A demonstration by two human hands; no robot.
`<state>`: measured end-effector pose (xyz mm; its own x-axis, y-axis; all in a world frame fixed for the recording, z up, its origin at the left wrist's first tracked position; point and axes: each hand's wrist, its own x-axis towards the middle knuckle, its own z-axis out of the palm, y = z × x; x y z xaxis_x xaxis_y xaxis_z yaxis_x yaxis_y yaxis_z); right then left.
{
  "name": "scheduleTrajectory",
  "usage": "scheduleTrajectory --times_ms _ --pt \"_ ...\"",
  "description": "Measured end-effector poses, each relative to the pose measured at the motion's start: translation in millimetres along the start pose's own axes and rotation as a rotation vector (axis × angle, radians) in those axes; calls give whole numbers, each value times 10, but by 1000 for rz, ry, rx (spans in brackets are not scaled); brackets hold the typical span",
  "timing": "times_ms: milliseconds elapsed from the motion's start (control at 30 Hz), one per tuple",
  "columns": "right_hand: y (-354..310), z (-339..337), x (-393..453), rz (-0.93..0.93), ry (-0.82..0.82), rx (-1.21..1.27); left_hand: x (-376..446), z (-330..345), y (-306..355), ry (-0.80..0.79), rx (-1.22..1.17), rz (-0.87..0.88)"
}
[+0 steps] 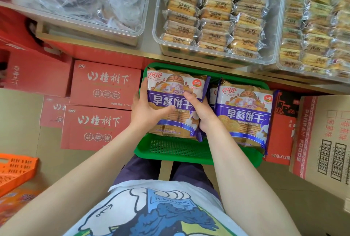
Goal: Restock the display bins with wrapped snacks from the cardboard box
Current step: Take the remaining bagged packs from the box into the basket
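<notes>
- Progress: the clear display bin (214, 54) at 12 o'clock is packed with three tidy rows of small wrapped snacks (216, 25); its neighbour bin (284, 65) at 1 o'clock looks equally full. Judgement: those two need little more.
- The bin at 11 o'clock (132, 31) holds mostly crumpled clear plastic; contents under it unreadable. Possibly the one left to fill, cannot confirm.
- Work in hand sits lower: a green perforated basket (170, 150) at centre, in front of the person's knees, carrying large purple-and-white biscuit packs.
- Left hand (149, 111): fingers wrapped round the left edge of the nearer biscuit pack (176, 92), thumb laid across its front. Firm hold.
- Right hand (200, 109): grips the same pack's right edge, forefinger extended onto the printed face, remaining fingers curled behind. The pack is held between both hands, just over the basket.
- A second biscuit pack (244, 116) lies at 3 o'clock of the first, touching it, resting in the basket, untouched by either hand.
- Brown cardboard box (322, 141) stands at 3 o'clock beside the basket; whether it is open, cannot tell.
- Red cartons (106, 84) stacked on the floor at 9 o'clock; orange crate (15, 169) at 8 o'clock.
- Estimate: restocking is partway through.
</notes>
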<state>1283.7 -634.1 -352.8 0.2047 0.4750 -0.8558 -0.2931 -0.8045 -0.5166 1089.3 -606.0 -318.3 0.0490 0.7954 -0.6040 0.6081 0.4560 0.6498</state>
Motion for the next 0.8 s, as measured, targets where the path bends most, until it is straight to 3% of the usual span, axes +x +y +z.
scheduleTrajectory --times_ms 200,500,667,733,800 --pt "-56 -10 -47 -20 33 41 -28 135 114 13 170 -71" --pt "-60 193 -287 -231 365 -159 -75 165 -4 119 143 -26" --pt "13 355 -488 -723 608 -844 -133 160 -32 91 193 -7" --pt "142 384 -522 -755 568 -1069 -171 154 -53 91 216 -5" --pt "242 318 -499 -687 519 -1141 -194 149 -48 75 229 -17"
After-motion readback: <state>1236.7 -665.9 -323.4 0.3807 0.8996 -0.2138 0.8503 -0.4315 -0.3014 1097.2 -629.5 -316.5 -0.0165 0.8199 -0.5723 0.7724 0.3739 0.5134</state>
